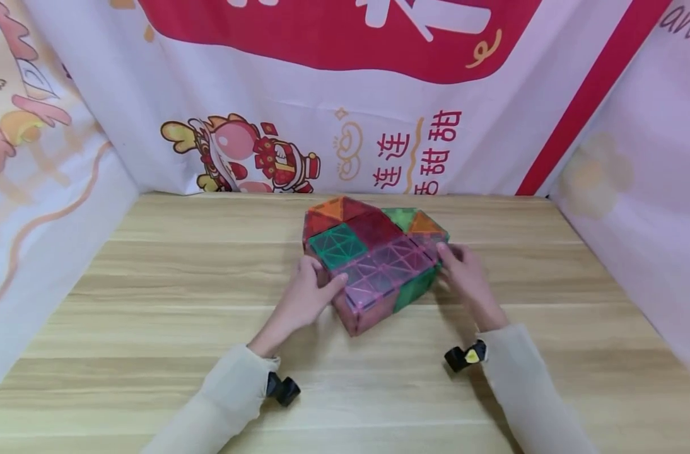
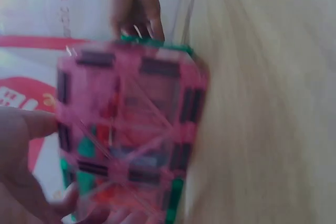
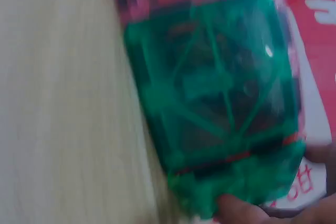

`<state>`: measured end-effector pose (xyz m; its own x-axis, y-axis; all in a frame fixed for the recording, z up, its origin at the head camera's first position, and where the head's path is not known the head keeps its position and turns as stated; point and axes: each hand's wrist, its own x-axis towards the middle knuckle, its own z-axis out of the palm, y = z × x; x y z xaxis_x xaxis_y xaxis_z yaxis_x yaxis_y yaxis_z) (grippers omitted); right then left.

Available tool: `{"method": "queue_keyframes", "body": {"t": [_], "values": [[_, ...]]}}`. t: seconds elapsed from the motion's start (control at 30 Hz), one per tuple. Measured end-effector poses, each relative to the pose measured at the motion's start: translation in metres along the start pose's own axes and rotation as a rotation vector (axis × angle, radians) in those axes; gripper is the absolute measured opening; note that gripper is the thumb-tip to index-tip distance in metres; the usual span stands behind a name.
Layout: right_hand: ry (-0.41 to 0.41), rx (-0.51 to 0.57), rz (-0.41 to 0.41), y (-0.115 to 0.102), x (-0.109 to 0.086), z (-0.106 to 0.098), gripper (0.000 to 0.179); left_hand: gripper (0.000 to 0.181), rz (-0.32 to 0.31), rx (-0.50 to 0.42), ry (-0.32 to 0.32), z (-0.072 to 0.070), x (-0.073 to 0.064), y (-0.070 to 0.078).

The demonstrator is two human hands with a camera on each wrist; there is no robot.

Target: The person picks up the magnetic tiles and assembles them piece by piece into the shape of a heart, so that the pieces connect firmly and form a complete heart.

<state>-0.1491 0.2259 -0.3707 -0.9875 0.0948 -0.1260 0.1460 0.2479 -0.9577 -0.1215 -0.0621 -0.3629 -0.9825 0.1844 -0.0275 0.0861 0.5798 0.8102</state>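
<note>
A heart-shaped box built of translucent magnetic tiles (image 1: 373,233) is on the wooden table, its point toward the person. Its top joins pink, green, dark red and orange tiles; a pink side tile (image 2: 142,108) fills much of the left wrist view. My left hand (image 1: 308,290) grips the box's left side, thumb over the top edge and fingers at the side. On the opposite side, my right hand (image 1: 467,277) holds the corner by a green side tile (image 3: 215,82), with the thumb at the upper edge. The box's underside is hidden.
The wooden tabletop (image 1: 152,302) runs around the box. A printed white and red cloth (image 1: 299,82) hangs behind it, with more cloth at the left and right. Each wrist carries a small black camera (image 1: 282,389) close to the table.
</note>
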Motion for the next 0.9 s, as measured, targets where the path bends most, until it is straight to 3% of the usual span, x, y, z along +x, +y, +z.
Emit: {"method": "queue_keyframes", "body": {"t": [0.1,0.23,0.37,0.63,0.9], "values": [[-0.082,-0.062,-0.011,-0.004,0.005,0.008,0.074,0.072,-0.079,-0.088,0.079,0.0,0.009,-0.006],[-0.118,-0.049,-0.069,-0.005,0.019,0.016,0.074,0.088,-0.123,-0.201,0.141,0.003,0.012,-0.009],[-0.126,-0.021,-0.104,-0.003,0.032,0.02,0.068,0.086,-0.104,-0.271,0.204,0.01,0.008,-0.008],[-0.163,0.103,-0.176,0.001,0.047,0.021,0.061,0.075,-0.026,-0.306,0.364,0.025,0.007,-0.007],[-0.135,0.095,-0.155,0.012,0.045,0.022,0.063,0.071,-0.013,-0.331,0.358,0.031,0.011,-0.015]]}}
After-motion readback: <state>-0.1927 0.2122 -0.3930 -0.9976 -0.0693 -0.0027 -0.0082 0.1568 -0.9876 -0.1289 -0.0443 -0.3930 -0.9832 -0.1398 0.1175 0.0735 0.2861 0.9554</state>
